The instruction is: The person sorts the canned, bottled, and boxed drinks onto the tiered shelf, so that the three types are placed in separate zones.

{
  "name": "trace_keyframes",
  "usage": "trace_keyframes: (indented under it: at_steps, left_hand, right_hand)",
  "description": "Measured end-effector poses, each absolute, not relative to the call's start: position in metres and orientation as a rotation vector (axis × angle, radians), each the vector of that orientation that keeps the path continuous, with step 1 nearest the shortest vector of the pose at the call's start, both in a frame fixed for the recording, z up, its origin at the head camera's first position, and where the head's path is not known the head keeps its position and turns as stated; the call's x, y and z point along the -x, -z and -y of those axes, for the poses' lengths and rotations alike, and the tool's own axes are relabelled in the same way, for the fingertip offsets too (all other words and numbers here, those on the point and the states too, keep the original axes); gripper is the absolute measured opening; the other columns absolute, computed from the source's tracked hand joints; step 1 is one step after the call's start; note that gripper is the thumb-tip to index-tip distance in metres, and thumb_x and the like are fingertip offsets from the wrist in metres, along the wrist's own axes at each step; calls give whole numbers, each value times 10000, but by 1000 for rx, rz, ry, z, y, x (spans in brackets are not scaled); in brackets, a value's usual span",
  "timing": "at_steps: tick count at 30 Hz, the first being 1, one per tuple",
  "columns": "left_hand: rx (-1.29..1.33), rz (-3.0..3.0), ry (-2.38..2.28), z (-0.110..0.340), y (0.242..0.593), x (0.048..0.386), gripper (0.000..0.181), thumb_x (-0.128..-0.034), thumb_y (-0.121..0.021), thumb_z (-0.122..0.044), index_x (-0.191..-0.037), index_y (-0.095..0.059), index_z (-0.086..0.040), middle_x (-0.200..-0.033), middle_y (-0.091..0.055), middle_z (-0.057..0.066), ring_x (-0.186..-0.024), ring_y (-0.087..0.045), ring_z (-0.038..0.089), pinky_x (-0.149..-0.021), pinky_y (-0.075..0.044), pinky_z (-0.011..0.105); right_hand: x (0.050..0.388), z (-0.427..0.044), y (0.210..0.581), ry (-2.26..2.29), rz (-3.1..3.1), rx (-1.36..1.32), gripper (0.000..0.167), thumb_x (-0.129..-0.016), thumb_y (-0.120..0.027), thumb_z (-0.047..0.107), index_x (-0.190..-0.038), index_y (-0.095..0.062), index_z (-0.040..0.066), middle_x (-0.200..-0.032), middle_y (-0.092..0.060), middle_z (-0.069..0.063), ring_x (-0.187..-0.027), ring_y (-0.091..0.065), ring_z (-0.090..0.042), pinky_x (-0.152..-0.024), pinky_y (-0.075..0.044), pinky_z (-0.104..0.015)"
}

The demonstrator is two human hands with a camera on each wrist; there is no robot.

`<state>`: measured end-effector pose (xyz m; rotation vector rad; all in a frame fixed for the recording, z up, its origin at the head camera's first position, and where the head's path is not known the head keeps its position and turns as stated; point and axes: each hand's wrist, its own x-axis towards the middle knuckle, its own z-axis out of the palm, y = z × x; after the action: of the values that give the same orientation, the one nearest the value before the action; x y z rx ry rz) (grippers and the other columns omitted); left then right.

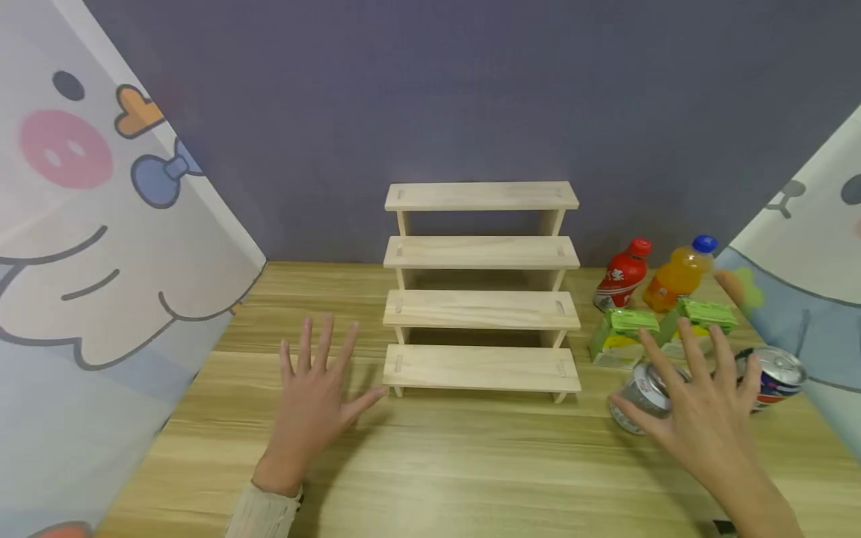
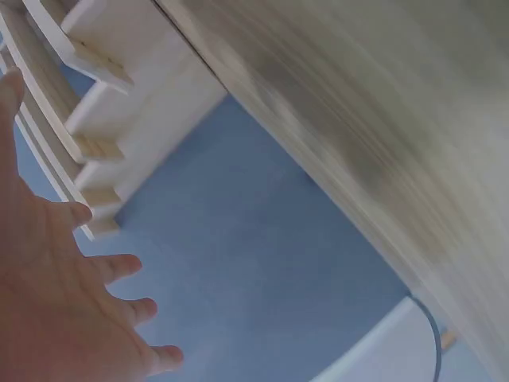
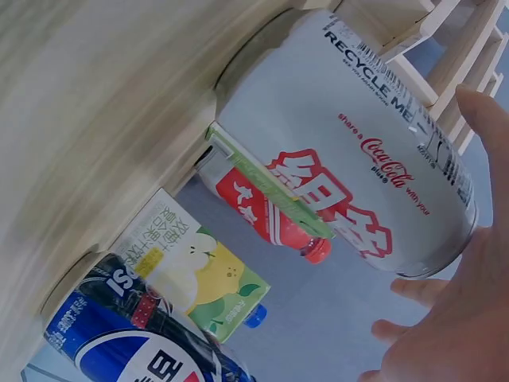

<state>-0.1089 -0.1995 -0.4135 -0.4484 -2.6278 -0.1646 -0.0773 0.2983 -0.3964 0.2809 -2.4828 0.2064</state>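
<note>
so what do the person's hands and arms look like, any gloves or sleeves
The left hand and right hand are both bare, with no gloves or rings visible. A cream sleeve ends at the left wrist, with a small dark edge beside its cuff. The right forearm is bare where it shows.

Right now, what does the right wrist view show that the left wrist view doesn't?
Only the right wrist view shows the right hand, Coca-Cola can, Pepsi can, juice cartons, red bottle and a blue cap.
Only the left wrist view shows the left hand and part of the left cartoon panel.
Both show the stepped wooden shelf, wooden tabletop and blue-grey backdrop.
</note>
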Motion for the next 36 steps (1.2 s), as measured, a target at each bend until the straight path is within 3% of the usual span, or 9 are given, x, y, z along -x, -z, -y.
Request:
trace_keyframes:
  at_steps: [4,7,12,14,17,20,23,30,36]
  left_hand:
    - [490,2660,193,184,414,114,1026,-804,-595,-748,-1601,-200,-236,-1666,-7,124,-1515,40,377,-1133,-48,726]
    - [504,2705,267,177,414,115,979,-844,-581,-724,-1600,-203,-230,-1647,-110,178,-1502,-58,419,-1111,-99,747]
    - [495,2843,630,170,412,110,805,-971,-516,-597,-1606,-157,-255,-1588,-261,215,-1448,-219,460,-1065,-205,752]
    - [508,2876,836,170,409,109,744,-1007,-482,-551,-1605,-151,-256,-1585,-280,204,-1438,-252,456,-1071,-231,741]
    - [520,2912,1129,172,407,110,682,-1030,-452,-521,-1597,-182,-254,-1564,-326,170,-1399,-344,415,-1068,-322,686]
    - [559,2917,1368,174,408,115,632,-1039,-470,-475,-1575,-240,-233,-1429,-459,143,-1265,-492,322,-987,-462,549]
    - [614,2904,1521,176,412,124,558,-1049,-485,-413,-1538,-293,-223,-1199,-562,109,-1070,-572,239,-844,-510,406]
    - [707,2783,1940,178,430,140,360,-1065,-489,-241,-1395,-376,-151,-864,-597,189,-740,-602,275,-642,-560,337]
    - [615,2646,2211,181,441,148,294,-1038,-551,-226,-1298,-473,-113,-727,-581,98,-602,-555,157,-547,-484,247]
  right_hand:
    - [77,-299,394,-216,2507,-312,1017,-735,-483,904,-1526,-412,270,-1589,-277,-190,-1433,-192,-499,-1089,4,-779]
    - [77,-298,394,-244,2543,-341,988,-754,-591,818,-1540,-386,255,-1556,-317,-223,-1384,-262,-521,-1117,-37,-750]
    - [71,-295,394,-412,2571,-402,915,-799,-795,488,-1552,-361,202,-1579,-283,-240,-1348,-321,-554,-1080,-204,-750]
    - [68,-295,393,-476,2595,-416,939,-779,-847,324,-1559,-342,191,-1584,-264,-249,-1331,-325,-581,-1045,-231,-766]
    - [64,-294,393,-521,2606,-416,934,-764,-860,223,-1547,-355,158,-1561,-286,-279,-1312,-332,-591,-1053,-223,-759]
    - [63,-293,393,-530,2578,-393,820,-763,-859,189,-1444,-426,46,-1447,-400,-316,-1215,-434,-554,-961,-356,-721]
    - [62,-292,394,-525,2550,-362,717,-755,-857,148,-1301,-434,-44,-1283,-482,-313,-1052,-535,-492,-791,-467,-651]
    - [62,-296,393,-482,2537,-413,655,-706,-885,106,-1199,-475,-30,-1127,-536,-219,-845,-603,-351,-588,-525,-493]
    - [64,-301,390,-453,2492,-499,631,-633,-931,177,-1117,-557,21,-1035,-592,-116,-743,-605,-229,-517,-481,-226]
